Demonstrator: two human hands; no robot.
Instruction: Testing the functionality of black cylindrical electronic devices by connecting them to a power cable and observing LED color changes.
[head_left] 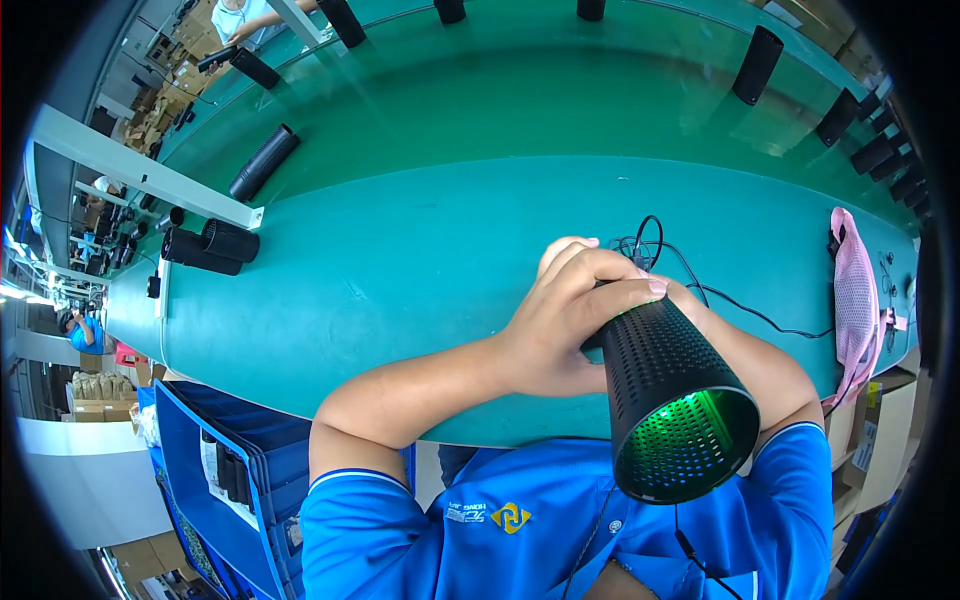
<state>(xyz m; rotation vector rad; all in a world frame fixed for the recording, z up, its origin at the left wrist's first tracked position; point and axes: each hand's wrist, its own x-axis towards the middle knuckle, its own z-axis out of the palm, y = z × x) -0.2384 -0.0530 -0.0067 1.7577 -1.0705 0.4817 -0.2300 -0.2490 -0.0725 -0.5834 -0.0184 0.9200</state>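
A black perforated cylinder (665,375) is tilted, its wide open end toward me and green light glowing on the inner wall. My left hand (560,315) is closed around its far end, with the thumb lying along the rim. Behind the cylinder, my right hand (685,298) is at the same far end; its fingers are mostly hidden. Just beyond the hands, a black cable (650,232) with a small plug loops up and trails right across the table.
Black cylinders (205,248) stand or lie on the green table (400,270) at left, with others along the green belt (520,100) beyond. A pink cloth bag (855,300) hangs at right. Blue crates (215,490) stand lower left. Another person (240,20) works at far left.
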